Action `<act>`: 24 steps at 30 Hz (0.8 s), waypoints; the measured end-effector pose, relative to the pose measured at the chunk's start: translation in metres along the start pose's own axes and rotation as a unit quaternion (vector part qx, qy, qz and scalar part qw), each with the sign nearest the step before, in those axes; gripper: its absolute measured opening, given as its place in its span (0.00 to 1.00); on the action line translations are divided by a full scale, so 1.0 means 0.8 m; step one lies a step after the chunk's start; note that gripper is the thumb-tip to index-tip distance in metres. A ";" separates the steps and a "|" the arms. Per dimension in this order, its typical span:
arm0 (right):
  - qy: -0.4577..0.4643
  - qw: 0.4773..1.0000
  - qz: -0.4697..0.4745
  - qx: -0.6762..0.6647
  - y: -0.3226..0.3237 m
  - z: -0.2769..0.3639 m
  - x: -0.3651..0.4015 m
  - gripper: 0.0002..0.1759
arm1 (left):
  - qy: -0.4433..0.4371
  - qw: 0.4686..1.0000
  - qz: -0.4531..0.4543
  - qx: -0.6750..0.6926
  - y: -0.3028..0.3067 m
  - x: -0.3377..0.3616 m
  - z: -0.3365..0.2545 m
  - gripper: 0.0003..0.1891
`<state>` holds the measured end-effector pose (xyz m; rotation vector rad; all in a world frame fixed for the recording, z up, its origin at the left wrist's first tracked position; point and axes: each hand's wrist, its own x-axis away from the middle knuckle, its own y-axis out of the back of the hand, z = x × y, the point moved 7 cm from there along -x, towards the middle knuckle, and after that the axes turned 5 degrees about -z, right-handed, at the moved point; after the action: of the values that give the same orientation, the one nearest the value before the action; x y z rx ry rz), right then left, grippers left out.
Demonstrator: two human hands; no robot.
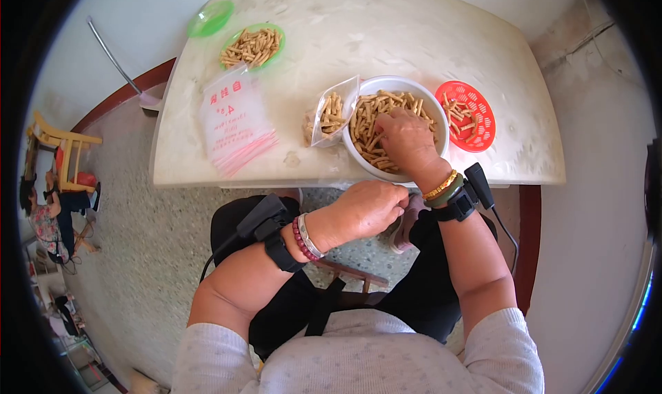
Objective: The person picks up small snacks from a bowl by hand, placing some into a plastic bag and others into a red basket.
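My right hand (407, 140) reaches into a white bowl (443, 118) heaped with short tan snack sticks (369, 121). Its fingers are curled down and closed on sticks, with the fingertips partly hidden. In front of the table edge, below the bowl, my left hand (362, 213) is closed, its fingers bent in. Whether something sits in it is hidden. A clear plastic bag (334, 114), part filled with snack sticks, leans against the bowl's left side with its mouth open. To the bowl's right is a red perforated basket (486, 135) with a few sticks.
A stack of printed zip bags (238, 118) lies on the left of the pale table (358, 21). Behind it are a green plate (279, 43) of sticks and a green lid-like dish (211, 18). At far left, another person (47, 218) is near a wooden chair (65, 142).
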<state>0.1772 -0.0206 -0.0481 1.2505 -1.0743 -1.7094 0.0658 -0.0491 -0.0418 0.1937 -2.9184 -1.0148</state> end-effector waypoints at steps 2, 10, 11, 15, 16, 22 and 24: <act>-0.012 1.000 -0.018 -0.011 0.002 -0.008 -0.004 0.04 | 0.012 1.000 -0.009 0.000 0.005 -0.001 0.001 0.07; -0.187 0.931 -0.072 -0.304 0.050 -0.069 -0.005 0.07 | 0.094 0.981 -0.109 0.132 0.053 -0.012 0.029 0.06; -0.193 0.919 -0.065 -0.338 0.052 -0.071 -0.004 0.07 | 0.118 0.955 -0.151 0.226 0.062 -0.013 0.036 0.07; -0.155 0.920 -0.076 -0.351 0.077 -0.053 -0.001 0.06 | 0.150 0.876 -0.222 0.402 0.079 -0.008 0.039 0.17; -0.126 0.920 -0.067 -0.364 0.083 -0.043 -0.001 0.07 | 0.151 0.849 -0.245 0.443 0.081 -0.007 0.040 0.20; -0.056 0.908 -0.051 -0.411 0.090 -0.018 0.005 0.09 | 0.130 0.839 -0.262 0.458 0.084 -0.011 0.039 0.18; -0.046 0.907 -0.049 -0.417 0.092 -0.014 0.006 0.10 | 0.131 0.848 -0.256 0.445 0.082 -0.013 0.040 0.15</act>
<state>0.1938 -0.0545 0.0163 0.6707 -0.2323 -1.9929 0.0668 0.0227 -0.0260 1.0704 -2.8530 0.4417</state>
